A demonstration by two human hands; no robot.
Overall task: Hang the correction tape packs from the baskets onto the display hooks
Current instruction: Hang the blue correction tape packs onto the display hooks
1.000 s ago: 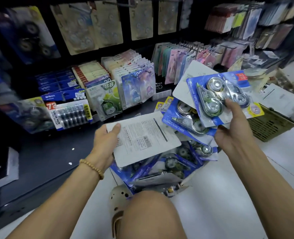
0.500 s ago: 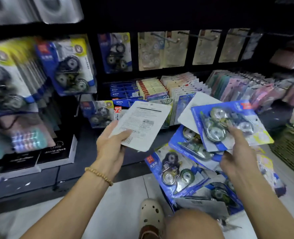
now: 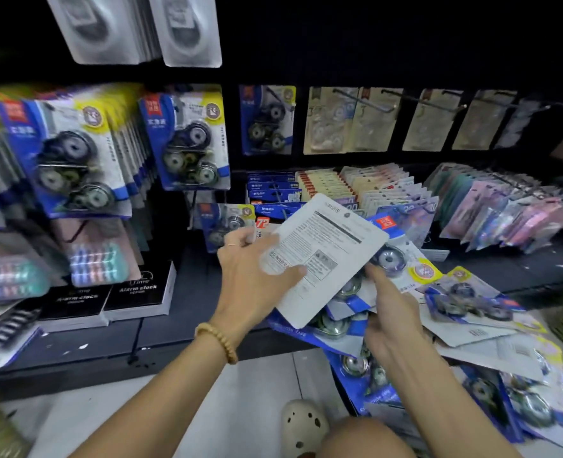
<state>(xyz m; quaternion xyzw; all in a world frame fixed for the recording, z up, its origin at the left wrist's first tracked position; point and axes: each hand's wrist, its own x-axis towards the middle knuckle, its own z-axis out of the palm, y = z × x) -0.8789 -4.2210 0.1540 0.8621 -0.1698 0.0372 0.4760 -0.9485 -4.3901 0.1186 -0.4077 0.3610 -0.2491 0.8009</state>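
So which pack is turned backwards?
The pack in the left hand: its white printed back shows, while the others show blue fronts.

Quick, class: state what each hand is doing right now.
Left hand: holds one pack, printed back up.
Right hand: grips the fanned packs.

A dark low shelf [image 3: 85,348] runs across the frame's middle; at centre left two black alarm clock boxes [image 3: 108,302] lie flat on it, side by side; at right, rows of pastel card packs [image 3: 505,209] lean on it; a pale tiled floor [image 3: 240,408] fills the bottom centre, bearing a cream clog [image 3: 303,424].
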